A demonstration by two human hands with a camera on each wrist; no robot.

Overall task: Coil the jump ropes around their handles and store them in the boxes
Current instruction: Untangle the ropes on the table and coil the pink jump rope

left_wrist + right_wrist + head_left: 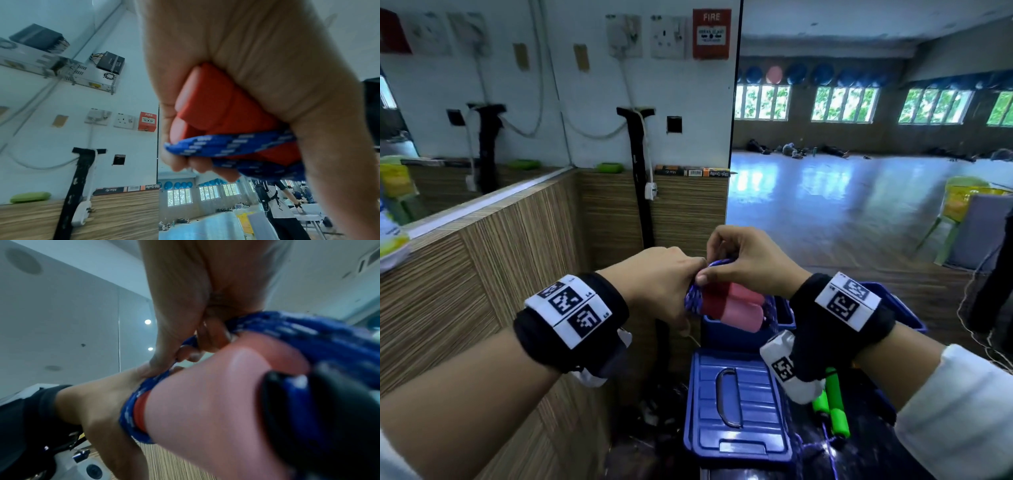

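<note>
Her left hand (661, 284) clamps the paired red foam handles (732, 308); the right hand (748, 263) pinches blue braided rope (693, 299) wound round them, above an open blue plastic box (784, 317), beside its closed twin (736, 407)

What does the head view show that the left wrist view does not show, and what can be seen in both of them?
Only the head view shows the right hand pinching the blue rope, the closed blue box lid, the open blue box beyond it, and the green-handled rope lying at the right.

Only the left wrist view shows the left hand's fingertips curled under the handles and a person standing far behind.

Both show the left hand gripping the red handles with the rope wound round them, and the fire alarm.
</note>
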